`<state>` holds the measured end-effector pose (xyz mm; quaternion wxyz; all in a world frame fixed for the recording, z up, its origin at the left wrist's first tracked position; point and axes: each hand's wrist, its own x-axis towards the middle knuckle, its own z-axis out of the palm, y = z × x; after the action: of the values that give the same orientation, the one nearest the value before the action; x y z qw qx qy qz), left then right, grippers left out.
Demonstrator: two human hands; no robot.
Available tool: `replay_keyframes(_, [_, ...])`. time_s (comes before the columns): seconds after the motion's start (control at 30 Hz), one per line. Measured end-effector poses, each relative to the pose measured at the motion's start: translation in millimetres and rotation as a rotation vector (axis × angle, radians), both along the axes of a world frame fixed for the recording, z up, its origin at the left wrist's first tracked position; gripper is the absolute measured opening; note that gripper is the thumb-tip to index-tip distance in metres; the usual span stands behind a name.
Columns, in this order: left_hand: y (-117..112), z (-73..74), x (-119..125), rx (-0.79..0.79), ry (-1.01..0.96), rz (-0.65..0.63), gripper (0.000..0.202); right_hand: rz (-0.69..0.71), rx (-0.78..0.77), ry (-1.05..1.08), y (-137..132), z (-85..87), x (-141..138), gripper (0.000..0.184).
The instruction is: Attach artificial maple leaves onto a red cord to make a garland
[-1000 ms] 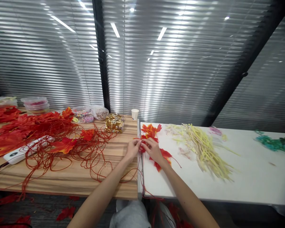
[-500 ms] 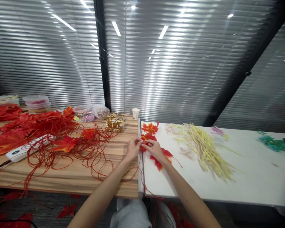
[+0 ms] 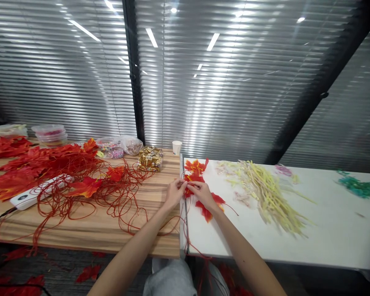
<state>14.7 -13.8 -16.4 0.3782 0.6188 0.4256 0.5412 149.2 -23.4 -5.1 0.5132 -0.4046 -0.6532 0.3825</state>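
Pinching at nearly the same spot, my left hand (image 3: 175, 193) and my right hand (image 3: 204, 195) met over the seam (image 3: 182, 234) between the wooden table (image 3: 107, 234) and the white table (image 3: 253, 246), their tips nearly touching. Thumb and forefinger were pressed together on both hands, with a thin red strand (image 3: 191, 183) apparently caught between them. It was too fine for me to tell whether it was cord or a leaf stem. As far as I could judge, it ran crosswise, from one hand toward the other.

The middle leaf (image 3: 195, 178) lay just beyond and beneath my fingertips, on the white side and partly covered, so my right hand was the nearer to it. Past it, the far leaf (image 3: 196, 166) lay farther from me, along the same edge. The near leaf (image 3: 205, 211) was partly hidden by my right wrist, to the right of the pinch and closer to my body, its stem (image 3: 232, 209) slanting rightward and toward me, away from my fingers. My left hand was the farther from all three.

Loose red cord (image 3: 200, 253) trailed along the seam below my hands to the near edge. The cord tangle (image 3: 123, 205) lay to the left, beyond my left forearm; the yellow strips (image 3: 267, 197) lay to the right, well apart from my fingers.
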Motion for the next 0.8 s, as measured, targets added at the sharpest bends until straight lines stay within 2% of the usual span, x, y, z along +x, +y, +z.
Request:
replay_keyframes(0.2, [-5.2, 8.1, -0.3, 0.015, 0.028, -0.005, 0.027, -0.046, 0.046, -0.052, 2.9, -2.4, -0.6, 0.026])
replay_keyframes(0.4, [-4.6, 11.0, -5.1, 0.037, 0.062, 0.066, 0.025, -0.099, 0.097, -0.108, 5.3, -5.7, 0.4, 0.027])
replay_keyframes(0.53, [-11.2, 15.8, -3.2, 0.060, 0.061, 0.127, 0.025, -0.133, 0.105, -0.065, 3.1, -1.6, 0.5, 0.027])
replay_keyframes(0.6, [-19.6, 23.3, 3.2, 0.082, 0.043, 0.136, 0.026, -0.128, 0.100, -0.044, 1.1, 0.8, 0.0, 0.027])
replay_keyframes(0.67, [-30.4, 35.6, 11.3, 0.099, 0.015, 0.084, 0.027, -0.110, 0.074, -0.037, -0.6, 1.8, -0.6, 0.028])
replay_keyframes(0.8, [-54.4, 71.0, 13.2, 0.138, 0.004, -0.020, 0.029, -0.076, 0.053, -0.048, -0.9, 0.4, -1.0, 0.031])
